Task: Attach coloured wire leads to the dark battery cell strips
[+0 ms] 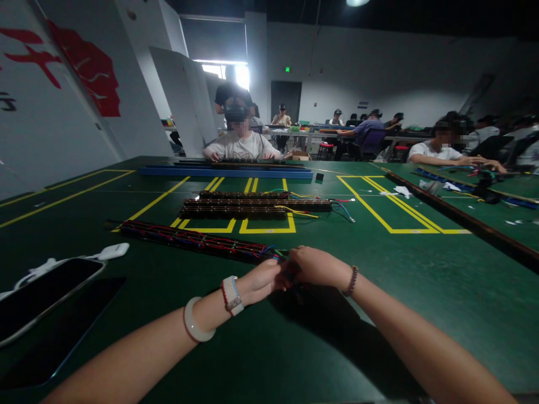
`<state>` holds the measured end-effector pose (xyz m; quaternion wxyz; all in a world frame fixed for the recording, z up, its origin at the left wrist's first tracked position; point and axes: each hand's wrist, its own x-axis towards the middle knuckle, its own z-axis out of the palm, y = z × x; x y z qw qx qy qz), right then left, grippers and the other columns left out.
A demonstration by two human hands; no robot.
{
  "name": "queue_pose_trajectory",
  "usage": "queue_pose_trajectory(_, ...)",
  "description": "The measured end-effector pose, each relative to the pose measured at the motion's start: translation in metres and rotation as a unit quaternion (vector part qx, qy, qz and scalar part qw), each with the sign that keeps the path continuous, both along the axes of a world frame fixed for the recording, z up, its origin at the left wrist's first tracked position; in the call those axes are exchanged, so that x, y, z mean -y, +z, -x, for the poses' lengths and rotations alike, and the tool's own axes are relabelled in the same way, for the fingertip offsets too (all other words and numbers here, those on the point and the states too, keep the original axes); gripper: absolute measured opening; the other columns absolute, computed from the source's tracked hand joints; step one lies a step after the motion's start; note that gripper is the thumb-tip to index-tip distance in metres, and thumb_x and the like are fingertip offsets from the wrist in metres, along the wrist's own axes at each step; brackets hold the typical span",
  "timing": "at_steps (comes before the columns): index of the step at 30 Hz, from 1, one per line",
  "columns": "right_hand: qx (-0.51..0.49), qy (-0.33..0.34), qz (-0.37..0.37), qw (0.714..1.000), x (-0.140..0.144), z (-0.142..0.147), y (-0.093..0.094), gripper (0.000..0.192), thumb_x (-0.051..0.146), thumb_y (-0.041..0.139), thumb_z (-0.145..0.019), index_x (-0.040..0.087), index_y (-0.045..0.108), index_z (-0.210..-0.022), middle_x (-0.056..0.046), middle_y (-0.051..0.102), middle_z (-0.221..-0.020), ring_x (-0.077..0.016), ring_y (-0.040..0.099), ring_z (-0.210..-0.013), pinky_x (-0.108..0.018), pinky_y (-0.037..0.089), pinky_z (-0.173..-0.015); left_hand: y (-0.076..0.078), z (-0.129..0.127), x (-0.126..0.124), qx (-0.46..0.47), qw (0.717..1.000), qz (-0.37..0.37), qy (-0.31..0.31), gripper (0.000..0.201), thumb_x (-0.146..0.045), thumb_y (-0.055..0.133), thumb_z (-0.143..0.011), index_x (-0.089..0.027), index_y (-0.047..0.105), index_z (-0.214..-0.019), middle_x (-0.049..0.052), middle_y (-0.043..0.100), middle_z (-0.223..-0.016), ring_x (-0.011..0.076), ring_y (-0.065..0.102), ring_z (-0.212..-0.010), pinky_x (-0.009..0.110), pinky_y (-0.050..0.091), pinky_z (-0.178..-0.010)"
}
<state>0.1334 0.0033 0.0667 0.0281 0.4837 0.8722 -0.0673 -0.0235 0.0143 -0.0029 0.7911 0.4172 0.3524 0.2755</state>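
A long dark strip (193, 238) with red and blue wires along it lies slantwise on the green table. At its right end, coloured wires (273, 252) run into my hands. My left hand (265, 280) is closed around these wires from the near left side. From the right, my right hand (315, 266) meets it with bent fingers pinching at the same wire ends. The fingertips of both hands overlap, so the exact spot they grip is dark and hidden. Beyond them lie several similar dark strips (252, 207), with yellow, red and blue wire ends at their right.
At left lie two phone-like dark slabs (54, 286) and a white plug (113, 251) with a cable. A blue rail (223, 173) spans the far side before a seated person (242, 143). A long brown bar (458, 216) runs along the right, near another person (442, 146).
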Motion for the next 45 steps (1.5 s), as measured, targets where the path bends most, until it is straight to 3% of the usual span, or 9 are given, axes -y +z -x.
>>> queue_pose_trajectory(9,0.062,-0.022,0.006,0.998,0.007,0.004,0.017,0.034,0.043,0.065,-0.072,0.014,0.068,-0.090,-0.013,0.069,-0.083,-0.0221,0.064,-0.070,-0.026,0.041,-0.052,0.000,-0.003,0.002,-0.031,0.998,-0.046,-0.003,0.027,-0.038,0.065,-0.076,-0.012,0.059,-0.071,-0.001,0.054,-0.052,0.0064,0.044,-0.042,0.021,0.026,-0.043)
queue_pose_trajectory(16,0.002,0.027,0.088,0.996,-0.005,-0.014,0.022,0.037,0.051,0.054,-0.081,0.019,0.070,-0.088,-0.007,0.069,-0.073,-0.0169,0.062,-0.059,-0.024,0.037,-0.049,0.000,0.000,0.001,-0.001,0.999,-0.046,-0.011,0.029,-0.038,0.063,-0.078,-0.013,0.056,-0.066,-0.001,0.053,-0.053,0.0053,0.043,-0.042,0.020,0.028,-0.043)
queue_pose_trajectory(21,0.030,0.019,0.006,0.999,-0.012,-0.021,0.014,0.020,0.023,0.061,-0.078,0.019,0.069,-0.096,-0.009,0.071,-0.085,-0.0194,0.066,-0.073,-0.025,0.043,-0.058,0.000,0.002,0.000,-0.010,1.000,-0.004,0.004,0.025,-0.035,0.055,-0.085,-0.013,0.054,-0.073,-0.002,0.053,-0.054,0.0043,0.043,-0.041,0.018,0.027,-0.041)
queue_pose_trajectory(26,0.084,-0.002,-0.087,0.993,-0.017,-0.017,0.006,0.025,0.007,0.053,-0.079,0.019,0.071,-0.091,-0.011,0.071,-0.088,-0.0231,0.065,-0.082,-0.030,0.042,-0.070,0.005,0.005,-0.001,-0.014,0.999,0.050,0.003,0.027,-0.038,0.049,-0.089,-0.013,0.050,-0.079,-0.001,0.056,-0.061,0.0019,0.040,-0.035,0.016,0.021,-0.034)
queue_pose_trajectory(35,0.114,0.052,-0.227,0.966,-0.042,-0.020,-0.016,0.018,0.007,0.054,-0.078,0.015,0.070,-0.077,-0.010,0.067,-0.077,-0.0229,0.056,-0.082,-0.036,0.033,-0.077,0.004,0.007,-0.007,0.001,0.996,0.069,-0.052,0.029,-0.041,0.049,-0.088,-0.015,0.046,-0.076,-0.005,0.050,-0.056,-0.0003,0.031,-0.030,0.014,0.016,-0.030)
queue_pose_trajectory(39,0.081,0.088,-0.257,0.959,-0.052,-0.029,-0.029,0.022,0.010,0.050,-0.084,0.017,0.070,-0.089,-0.009,0.066,-0.079,-0.0219,0.052,-0.083,-0.036,0.032,-0.081,0.006,0.007,-0.005,0.000,0.996,0.068,-0.052,0.029,-0.040,0.046,-0.089,-0.015,0.046,-0.075,-0.005,0.049,-0.056,-0.0005,0.030,-0.030,0.014,0.015,-0.030)
queue_pose_trajectory(45,0.043,0.112,-0.276,0.954,-0.051,-0.040,-0.049,0.031,0.012,0.045,-0.088,0.015,0.061,-0.115,-0.008,0.064,-0.076,-0.0210,0.050,-0.083,-0.036,0.033,-0.089,0.003,0.007,-0.005,0.020,0.996,0.076,-0.039,0.026,-0.036,0.044,-0.091,-0.014,0.049,-0.078,-0.002,0.053,-0.061,0.0022,0.041,-0.036,0.015,0.026,-0.034)
